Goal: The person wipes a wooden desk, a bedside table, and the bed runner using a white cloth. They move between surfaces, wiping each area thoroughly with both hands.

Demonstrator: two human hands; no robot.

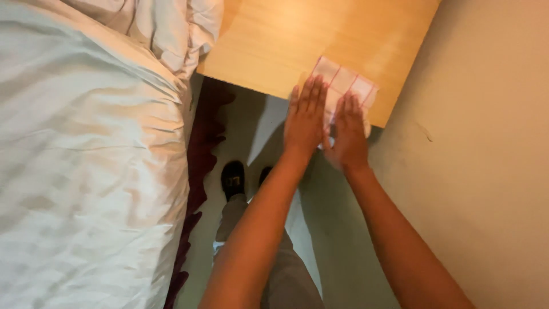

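**Both palms flat on a checked cloth at the bench corner**

Nearest the lens: two bare forearms, reaching up and away from the lower edge. Below them, grey trousers (286, 274) and a pair of dark shoes (233, 178) on a pale floor (251, 120).

Left hand (305, 117) laid flat, fingers straight and together, fingertips on the near-left part of a folded white cloth with thin red checks (346, 83). Right hand (349, 134) flat just beside it, palm down on the cloth's near edge, partly past the bench rim. No grip on either side: both hands open, pressing rather than holding, thumbs nearly touching.

Cloth lying at the near right corner of a light wooden bench (274, 46), tilted relative to the edges, its lower part hidden under the hands.

To the left, a bed with rumpled white sheets (86, 154), a dark red skirt (200, 154) along its side. To the right, a plain beige wall (486, 171), close against the bench.
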